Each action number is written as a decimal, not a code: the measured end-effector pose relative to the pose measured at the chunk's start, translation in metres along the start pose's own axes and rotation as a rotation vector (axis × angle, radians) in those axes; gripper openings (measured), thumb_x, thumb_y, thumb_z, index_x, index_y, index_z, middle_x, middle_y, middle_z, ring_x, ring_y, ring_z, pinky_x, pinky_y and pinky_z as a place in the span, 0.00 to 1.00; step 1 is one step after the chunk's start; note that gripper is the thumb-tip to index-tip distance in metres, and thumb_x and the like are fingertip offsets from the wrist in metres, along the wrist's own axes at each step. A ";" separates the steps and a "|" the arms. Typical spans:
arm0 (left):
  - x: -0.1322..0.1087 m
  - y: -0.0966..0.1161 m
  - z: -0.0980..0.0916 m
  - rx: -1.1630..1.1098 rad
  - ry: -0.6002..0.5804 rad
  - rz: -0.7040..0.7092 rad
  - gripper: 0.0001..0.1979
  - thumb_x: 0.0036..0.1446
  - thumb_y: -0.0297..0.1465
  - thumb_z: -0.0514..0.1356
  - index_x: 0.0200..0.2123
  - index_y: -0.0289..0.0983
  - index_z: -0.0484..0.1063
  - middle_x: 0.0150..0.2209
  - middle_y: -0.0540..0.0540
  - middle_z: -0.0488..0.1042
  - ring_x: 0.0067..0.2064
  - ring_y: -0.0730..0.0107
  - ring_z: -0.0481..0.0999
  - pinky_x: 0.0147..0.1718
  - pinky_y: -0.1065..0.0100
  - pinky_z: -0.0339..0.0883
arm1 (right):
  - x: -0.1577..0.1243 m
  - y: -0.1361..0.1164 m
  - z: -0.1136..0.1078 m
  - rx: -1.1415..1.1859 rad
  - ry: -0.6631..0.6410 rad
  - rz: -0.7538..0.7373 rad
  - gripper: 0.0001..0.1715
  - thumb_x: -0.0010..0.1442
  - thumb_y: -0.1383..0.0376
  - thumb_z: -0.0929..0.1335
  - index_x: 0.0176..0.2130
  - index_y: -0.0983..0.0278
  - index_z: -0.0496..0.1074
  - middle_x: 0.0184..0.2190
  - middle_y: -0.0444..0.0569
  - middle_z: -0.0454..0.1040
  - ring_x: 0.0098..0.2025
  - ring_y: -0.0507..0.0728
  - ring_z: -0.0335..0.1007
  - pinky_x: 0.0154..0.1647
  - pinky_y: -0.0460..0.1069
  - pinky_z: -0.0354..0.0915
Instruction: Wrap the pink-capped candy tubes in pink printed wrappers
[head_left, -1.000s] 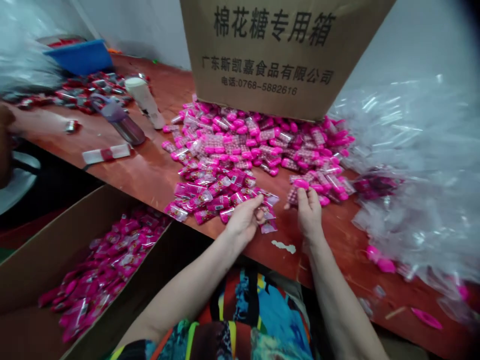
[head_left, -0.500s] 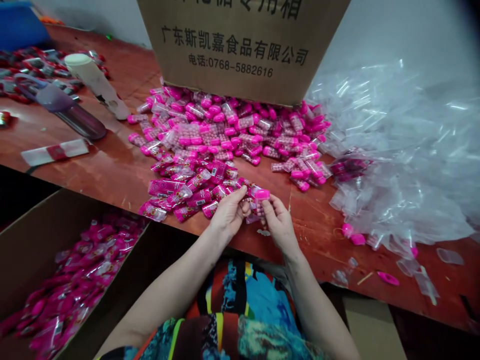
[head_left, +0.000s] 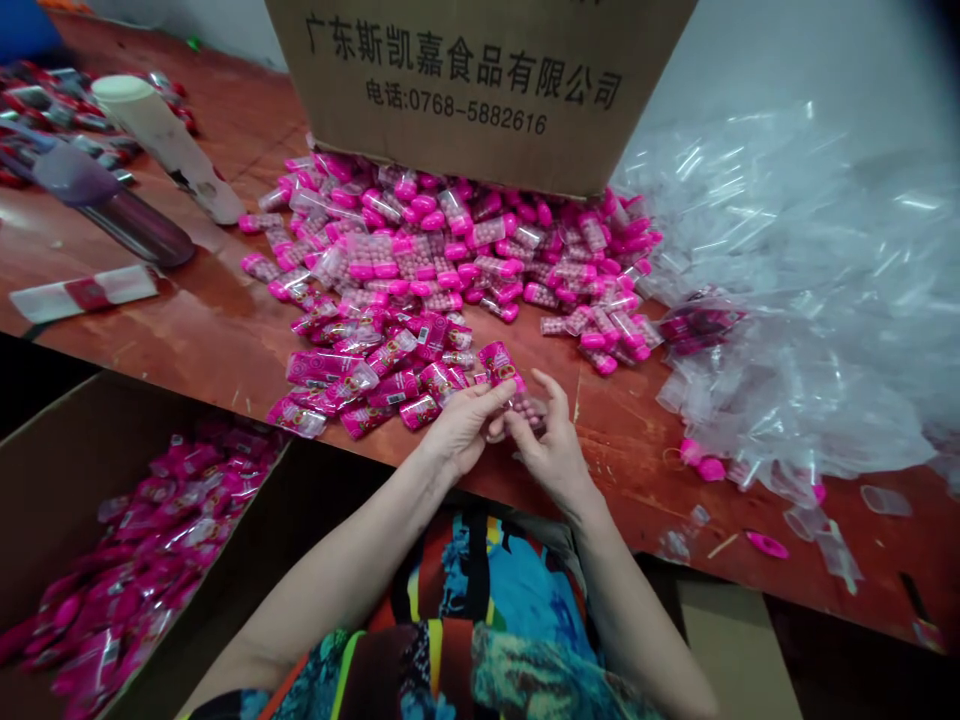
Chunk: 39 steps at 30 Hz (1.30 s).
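At the table's front edge, both hands are at one small candy bottle, its pink beads showing through the clear wall. A printed pink wrapper covers its far end. My left hand pinches the bottle from the left, thumb along the wrapper. On the other side, my right hand holds the beaded end with its thumb, its index finger raised. Just left of my hands lie wrapped candy bottles. Behind them spreads a heap of bare bottles with pink caps.
A large cardboard box stands behind the heap. Clear plastic sleeves are piled at the right. An open carton of pink packages sits low at the left. Two drink bottles, one purple and one white, are on the table.
The bottle's pink cap was bare between my hands; now a printed wrapper shows at its far end. My right index finger has lifted. The view has shifted slightly.
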<state>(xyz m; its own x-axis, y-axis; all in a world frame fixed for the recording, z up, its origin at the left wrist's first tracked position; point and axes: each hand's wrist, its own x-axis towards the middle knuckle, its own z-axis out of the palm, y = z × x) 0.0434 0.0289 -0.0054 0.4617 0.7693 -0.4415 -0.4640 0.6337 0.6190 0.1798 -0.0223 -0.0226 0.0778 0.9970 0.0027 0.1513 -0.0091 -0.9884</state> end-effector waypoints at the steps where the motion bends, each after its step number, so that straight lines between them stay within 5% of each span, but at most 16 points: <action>1: -0.001 0.000 0.000 0.004 -0.008 0.003 0.20 0.48 0.42 0.74 0.27 0.34 0.70 0.13 0.57 0.61 0.16 0.83 0.59 0.18 0.77 0.50 | -0.002 0.000 0.002 0.103 -0.017 0.047 0.35 0.65 0.54 0.71 0.65 0.54 0.58 0.34 0.43 0.76 0.30 0.54 0.72 0.32 0.49 0.69; 7: -0.007 -0.004 0.001 0.151 -0.010 -0.008 0.21 0.50 0.44 0.72 0.25 0.33 0.70 0.17 0.53 0.67 0.15 0.85 0.57 0.16 0.75 0.43 | -0.007 -0.001 0.015 0.629 -0.046 0.297 0.36 0.66 0.50 0.68 0.66 0.54 0.54 0.23 0.35 0.67 0.14 0.45 0.47 0.14 0.42 0.48; 11: -0.010 -0.011 -0.001 0.225 -0.020 -0.029 0.22 0.52 0.45 0.70 0.24 0.33 0.70 0.18 0.52 0.69 0.15 0.84 0.59 0.16 0.75 0.45 | 0.000 0.000 0.014 0.598 -0.007 0.303 0.41 0.64 0.50 0.70 0.68 0.55 0.53 0.17 0.31 0.64 0.12 0.46 0.46 0.12 0.40 0.47; 18: -0.016 -0.003 -0.010 0.275 0.002 0.075 0.25 0.58 0.49 0.64 0.24 0.32 0.72 0.18 0.49 0.70 0.16 0.81 0.61 0.17 0.75 0.49 | 0.016 0.007 0.019 0.513 -0.182 0.336 0.37 0.66 0.42 0.64 0.63 0.62 0.61 0.15 0.35 0.67 0.11 0.47 0.46 0.11 0.42 0.43; 24: -0.028 0.036 -0.027 0.010 0.250 0.387 0.31 0.65 0.56 0.52 0.53 0.36 0.72 0.44 0.39 0.81 0.17 0.82 0.61 0.16 0.73 0.55 | 0.044 0.013 -0.012 0.040 0.196 0.070 0.23 0.69 0.50 0.64 0.54 0.62 0.69 0.23 0.39 0.71 0.20 0.50 0.60 0.21 0.44 0.57; 28: -0.024 0.008 -0.024 0.536 0.197 0.361 0.24 0.69 0.46 0.52 0.51 0.33 0.76 0.40 0.40 0.82 0.17 0.80 0.64 0.17 0.72 0.60 | 0.084 0.026 -0.026 -0.491 0.252 -0.147 0.17 0.70 0.60 0.61 0.47 0.65 0.74 0.30 0.47 0.75 0.31 0.56 0.71 0.35 0.50 0.67; 30: -0.016 -0.012 -0.019 1.017 0.177 0.475 0.17 0.69 0.36 0.54 0.48 0.34 0.79 0.48 0.38 0.81 0.33 0.69 0.80 0.31 0.69 0.72 | 0.112 0.027 -0.023 -0.708 0.230 -0.272 0.19 0.70 0.65 0.59 0.48 0.67 0.75 0.38 0.55 0.78 0.39 0.59 0.74 0.43 0.53 0.69; 32: -0.007 -0.026 -0.016 1.488 0.232 0.505 0.18 0.67 0.27 0.53 0.55 0.35 0.76 0.60 0.37 0.75 0.45 0.62 0.82 0.40 0.66 0.76 | 0.141 0.024 -0.016 -0.818 0.201 -0.351 0.19 0.69 0.68 0.59 0.48 0.69 0.76 0.43 0.60 0.78 0.46 0.63 0.73 0.49 0.55 0.67; 35: 0.002 -0.033 -0.016 2.023 0.242 0.331 0.30 0.61 0.18 0.52 0.66 0.35 0.66 0.69 0.33 0.62 0.39 0.62 0.83 0.35 0.64 0.78 | 0.177 0.018 -0.004 -0.963 0.155 -0.383 0.20 0.67 0.72 0.60 0.51 0.68 0.77 0.47 0.63 0.76 0.50 0.66 0.69 0.50 0.57 0.65; 39: 0.001 -0.033 -0.020 2.204 0.179 0.291 0.30 0.61 0.16 0.51 0.65 0.35 0.69 0.67 0.34 0.65 0.35 0.63 0.83 0.30 0.66 0.77 | 0.195 0.020 0.003 -1.356 -0.016 -0.437 0.26 0.67 0.73 0.60 0.61 0.64 0.71 0.59 0.63 0.70 0.55 0.69 0.63 0.49 0.58 0.62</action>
<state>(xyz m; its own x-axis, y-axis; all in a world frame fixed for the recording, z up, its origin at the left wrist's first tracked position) 0.0447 0.0105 -0.0395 0.4463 0.8749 -0.1881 0.8941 -0.4271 0.1349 0.1947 0.1723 -0.0421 -0.2299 0.9396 0.2537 0.9713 0.2379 -0.0010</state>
